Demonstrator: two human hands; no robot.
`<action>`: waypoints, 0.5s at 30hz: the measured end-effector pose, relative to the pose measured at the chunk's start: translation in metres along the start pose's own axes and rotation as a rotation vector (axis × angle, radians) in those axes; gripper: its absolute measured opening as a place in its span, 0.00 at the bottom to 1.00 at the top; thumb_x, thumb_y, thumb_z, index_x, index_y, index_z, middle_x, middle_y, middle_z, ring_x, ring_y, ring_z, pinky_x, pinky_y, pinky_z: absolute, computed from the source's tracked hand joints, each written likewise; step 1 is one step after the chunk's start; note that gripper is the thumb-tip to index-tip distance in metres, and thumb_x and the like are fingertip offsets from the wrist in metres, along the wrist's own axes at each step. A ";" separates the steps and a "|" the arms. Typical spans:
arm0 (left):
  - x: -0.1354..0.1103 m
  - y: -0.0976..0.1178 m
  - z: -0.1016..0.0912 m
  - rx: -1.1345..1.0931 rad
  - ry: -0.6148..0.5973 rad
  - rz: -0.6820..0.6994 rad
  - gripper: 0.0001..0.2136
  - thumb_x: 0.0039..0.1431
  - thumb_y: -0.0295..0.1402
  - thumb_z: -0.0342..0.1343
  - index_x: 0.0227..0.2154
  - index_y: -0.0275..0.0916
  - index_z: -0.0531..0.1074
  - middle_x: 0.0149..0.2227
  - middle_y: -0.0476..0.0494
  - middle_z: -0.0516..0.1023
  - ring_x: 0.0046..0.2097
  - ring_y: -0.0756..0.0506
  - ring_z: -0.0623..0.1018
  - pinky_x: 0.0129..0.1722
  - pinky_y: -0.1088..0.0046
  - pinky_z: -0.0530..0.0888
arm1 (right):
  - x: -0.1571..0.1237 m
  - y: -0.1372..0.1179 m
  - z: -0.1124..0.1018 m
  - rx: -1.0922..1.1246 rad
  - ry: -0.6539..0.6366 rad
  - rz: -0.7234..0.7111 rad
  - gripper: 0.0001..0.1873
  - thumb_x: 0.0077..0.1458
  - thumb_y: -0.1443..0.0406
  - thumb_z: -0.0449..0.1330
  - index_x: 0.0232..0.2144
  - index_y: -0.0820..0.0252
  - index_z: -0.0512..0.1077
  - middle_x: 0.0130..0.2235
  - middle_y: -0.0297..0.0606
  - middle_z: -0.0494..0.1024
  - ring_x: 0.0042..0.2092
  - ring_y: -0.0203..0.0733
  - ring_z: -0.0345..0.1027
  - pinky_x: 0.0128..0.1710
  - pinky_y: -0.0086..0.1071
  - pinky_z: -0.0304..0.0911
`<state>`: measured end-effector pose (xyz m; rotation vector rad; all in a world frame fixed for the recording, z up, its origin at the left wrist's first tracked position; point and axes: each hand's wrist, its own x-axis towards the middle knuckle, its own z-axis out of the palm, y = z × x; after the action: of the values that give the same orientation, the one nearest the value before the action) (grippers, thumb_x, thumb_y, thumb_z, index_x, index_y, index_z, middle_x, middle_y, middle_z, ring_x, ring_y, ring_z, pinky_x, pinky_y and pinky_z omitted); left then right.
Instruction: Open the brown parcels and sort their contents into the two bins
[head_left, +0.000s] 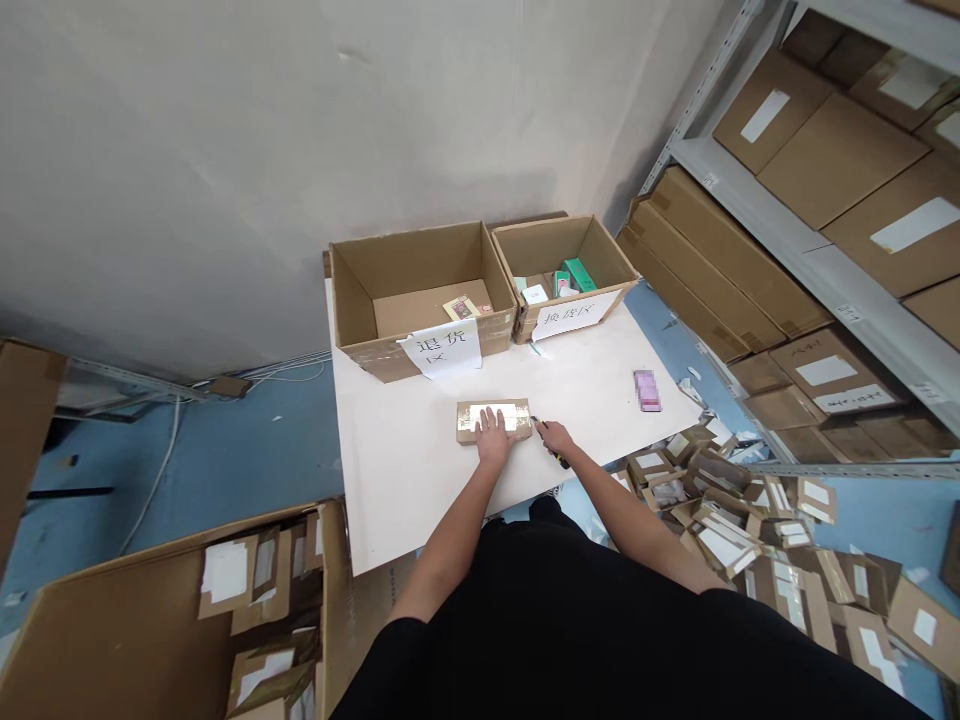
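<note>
A small taped cardboard box (465, 424) with a white label lies on the white table (405, 480). My left hand (492, 434) rests on top of it with the fingers spread. Just right of the box, my right hand (555, 438) is closed around a yellow and black utility knife (561, 459). The knife's tip is at the box's right end; whether the blade touches the cardboard I cannot tell.
Two open cartons with paper signs, a left carton (367, 358) and a right carton (526, 322), hold small packages. A pink-purple item (647, 391) lies at right. Parcels (720, 540) cover the floor; a large carton (112, 620) and shelving (810, 250) flank the table.
</note>
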<state>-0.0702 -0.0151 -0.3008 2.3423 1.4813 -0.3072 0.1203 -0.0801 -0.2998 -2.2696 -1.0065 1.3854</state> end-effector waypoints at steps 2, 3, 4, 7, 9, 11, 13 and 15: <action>-0.002 0.000 -0.002 0.009 0.002 0.007 0.41 0.69 0.53 0.51 0.76 0.37 0.48 0.77 0.31 0.48 0.77 0.31 0.47 0.74 0.49 0.51 | -0.009 0.008 0.003 -0.023 -0.035 -0.005 0.26 0.72 0.49 0.53 0.25 0.57 0.68 0.16 0.30 0.69 0.16 0.35 0.62 0.25 0.29 0.58; -0.003 0.000 -0.003 0.013 0.003 0.016 0.41 0.68 0.52 0.52 0.76 0.38 0.49 0.77 0.31 0.48 0.77 0.31 0.47 0.73 0.50 0.52 | -0.013 0.013 0.005 -0.023 -0.049 -0.007 0.26 0.72 0.49 0.53 0.25 0.57 0.67 0.16 0.29 0.69 0.16 0.35 0.61 0.25 0.29 0.58; -0.003 0.000 -0.005 0.017 0.002 0.027 0.40 0.68 0.52 0.53 0.76 0.38 0.50 0.77 0.31 0.49 0.77 0.31 0.48 0.73 0.50 0.53 | -0.016 0.017 0.007 -0.013 -0.048 -0.008 0.25 0.72 0.49 0.53 0.25 0.57 0.67 0.16 0.29 0.68 0.16 0.35 0.62 0.25 0.29 0.58; 0.002 -0.006 -0.019 0.005 -0.013 0.061 0.36 0.69 0.52 0.52 0.74 0.38 0.58 0.75 0.29 0.57 0.75 0.30 0.55 0.70 0.49 0.59 | -0.024 0.027 0.018 0.075 0.081 0.032 0.26 0.73 0.48 0.48 0.28 0.56 0.68 0.17 0.29 0.68 0.18 0.36 0.64 0.26 0.29 0.59; 0.011 -0.014 -0.033 -0.024 -0.017 0.073 0.32 0.71 0.51 0.47 0.71 0.39 0.63 0.71 0.29 0.64 0.72 0.31 0.61 0.67 0.51 0.64 | -0.027 0.028 0.032 0.156 0.201 0.094 0.26 0.73 0.47 0.45 0.31 0.56 0.68 0.20 0.30 0.71 0.19 0.37 0.67 0.27 0.29 0.61; 0.020 -0.028 -0.046 -0.044 -0.005 0.075 0.29 0.73 0.48 0.43 0.70 0.40 0.64 0.70 0.32 0.66 0.72 0.33 0.61 0.67 0.52 0.64 | -0.027 0.024 0.050 0.215 0.264 0.147 0.26 0.71 0.43 0.48 0.36 0.57 0.69 0.25 0.33 0.75 0.22 0.38 0.70 0.28 0.29 0.63; 0.025 -0.043 -0.054 -0.041 -0.019 0.068 0.28 0.74 0.45 0.42 0.72 0.43 0.60 0.74 0.36 0.60 0.75 0.34 0.55 0.70 0.52 0.60 | -0.023 0.016 0.068 0.242 0.284 0.175 0.26 0.66 0.41 0.54 0.41 0.57 0.69 0.30 0.36 0.79 0.26 0.40 0.74 0.29 0.30 0.65; 0.022 -0.057 -0.055 -0.031 -0.042 0.040 0.29 0.74 0.44 0.41 0.74 0.45 0.56 0.77 0.40 0.53 0.76 0.35 0.50 0.71 0.50 0.56 | -0.014 0.004 0.078 0.239 0.271 0.188 0.30 0.61 0.39 0.59 0.47 0.57 0.68 0.36 0.40 0.81 0.32 0.44 0.77 0.31 0.31 0.67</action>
<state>-0.1128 0.0473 -0.2688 2.3241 1.4079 -0.3186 0.0502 -0.1004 -0.3314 -2.3329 -0.5252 1.1514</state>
